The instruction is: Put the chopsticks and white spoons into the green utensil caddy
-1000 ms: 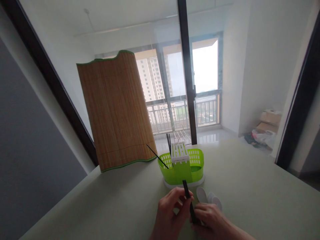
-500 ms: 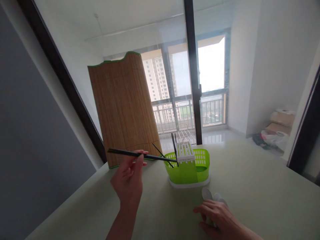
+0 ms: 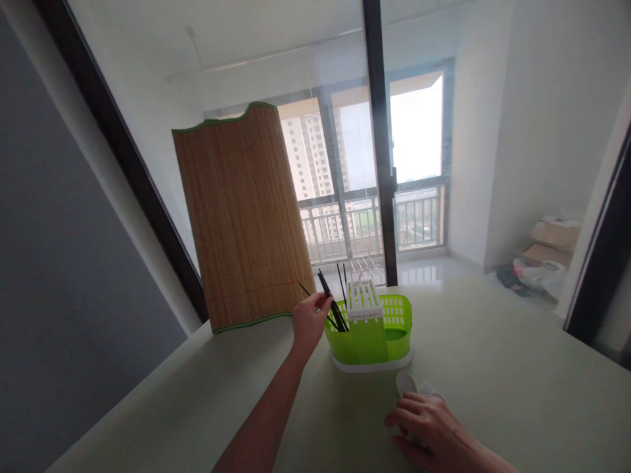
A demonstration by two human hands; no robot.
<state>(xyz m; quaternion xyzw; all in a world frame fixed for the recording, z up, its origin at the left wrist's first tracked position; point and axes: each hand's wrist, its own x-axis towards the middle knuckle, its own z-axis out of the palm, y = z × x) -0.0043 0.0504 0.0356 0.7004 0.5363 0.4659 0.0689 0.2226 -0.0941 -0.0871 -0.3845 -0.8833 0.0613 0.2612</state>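
My left hand [image 3: 310, 320] pinches a bundle of black chopsticks [image 3: 336, 314], tilted with their lower ends inside the left compartment of a green cutlery basket [image 3: 369, 345]. Other thin black chopsticks lean in that same compartment. A slotted white piece [image 3: 365, 301] tops the basket's middle section, and the right compartment has a perforated wall. In front of the basket, my right hand [image 3: 428, 420] curls over several white spoons [image 3: 406, 383]. Their rounded ends stick out beyond the fingers, while their handles are hidden beneath the hand.
The pale tabletop [image 3: 503, 355] carries the basket. A brown bamboo mat [image 3: 241, 223] with green edging stands upright behind my left hand. Past the table are a dark-framed glass door [image 3: 380, 144] and, at the far right, cardboard boxes and bags [image 3: 547, 253] on the floor.
My left hand has moved right to the basket. The chopsticks swung from nearly level to steep, and their lower ends went into the left compartment. My right hand has barely shifted.
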